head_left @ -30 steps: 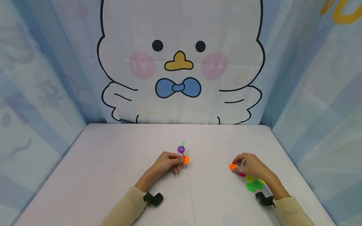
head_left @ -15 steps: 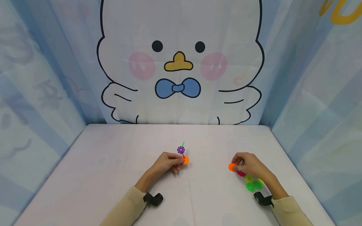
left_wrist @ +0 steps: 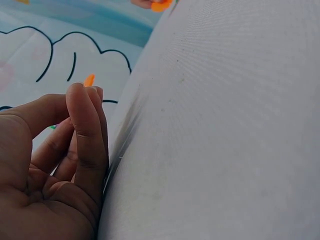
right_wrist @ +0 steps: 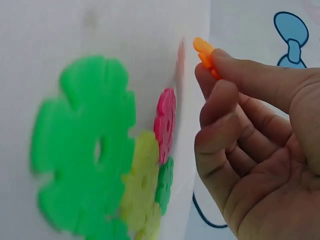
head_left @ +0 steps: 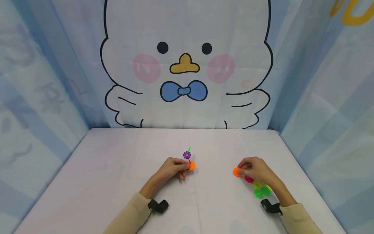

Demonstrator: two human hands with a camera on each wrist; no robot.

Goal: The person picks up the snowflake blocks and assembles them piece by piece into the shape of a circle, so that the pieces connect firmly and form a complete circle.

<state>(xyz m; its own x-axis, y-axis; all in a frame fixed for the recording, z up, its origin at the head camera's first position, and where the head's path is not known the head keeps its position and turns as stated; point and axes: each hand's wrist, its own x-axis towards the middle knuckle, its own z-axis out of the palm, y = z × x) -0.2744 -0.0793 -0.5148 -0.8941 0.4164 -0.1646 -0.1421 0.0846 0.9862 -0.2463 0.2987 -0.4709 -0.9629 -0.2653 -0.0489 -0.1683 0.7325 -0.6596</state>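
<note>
My left hand (head_left: 174, 166) pinches an orange snowflake disc (head_left: 192, 166) between thumb and fingers, near the middle of the table. Above it, joined in a chain, are a thin red piece (head_left: 189, 161), a purple disc (head_left: 187, 155) and a green disc (head_left: 189, 149) seen edge-on. In the left wrist view only an orange tip (left_wrist: 90, 80) shows past the fingertips. On the right, my right hand (head_left: 256, 169) pinches a single orange disc (head_left: 237, 172) by its edge. The right wrist view shows this orange disc (right_wrist: 202, 49) held just off the table surface, under the thumb.
Loose discs lie beneath and beside the right hand: a magenta one (head_left: 248, 179), a yellow one (head_left: 257, 185) and green ones (head_left: 258, 194). A white cloth covers the table (head_left: 117, 195). Printed curtains (head_left: 184, 113) stand at the back and both sides.
The right hand has shifted slightly left with its orange disc, away from the loose discs, uncovering more of the magenta one. The left hand and its chain have stayed in place.
</note>
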